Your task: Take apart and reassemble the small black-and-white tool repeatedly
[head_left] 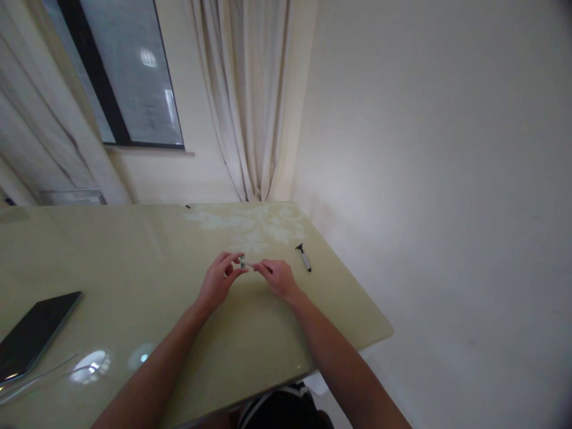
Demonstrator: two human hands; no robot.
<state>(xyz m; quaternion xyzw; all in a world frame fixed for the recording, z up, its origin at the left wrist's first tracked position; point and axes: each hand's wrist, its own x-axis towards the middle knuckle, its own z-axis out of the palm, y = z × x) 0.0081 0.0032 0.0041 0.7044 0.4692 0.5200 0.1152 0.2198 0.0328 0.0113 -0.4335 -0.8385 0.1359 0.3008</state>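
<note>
Currently, left grip (218, 280) pinches small green-edged piece (242, 262) at its two o'clock; right grip (277, 277) pinches slim pale stick (250, 264), piece's three o'clock. Razor (305, 260) on tabletop (348, 307), right grip's two o'clock.

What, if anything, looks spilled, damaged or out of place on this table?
Nothing looks spilled or damaged. Mildly odd: a tiny dark object at the far edge of the table, away from the left hand and right hand, too small to identify.
</note>
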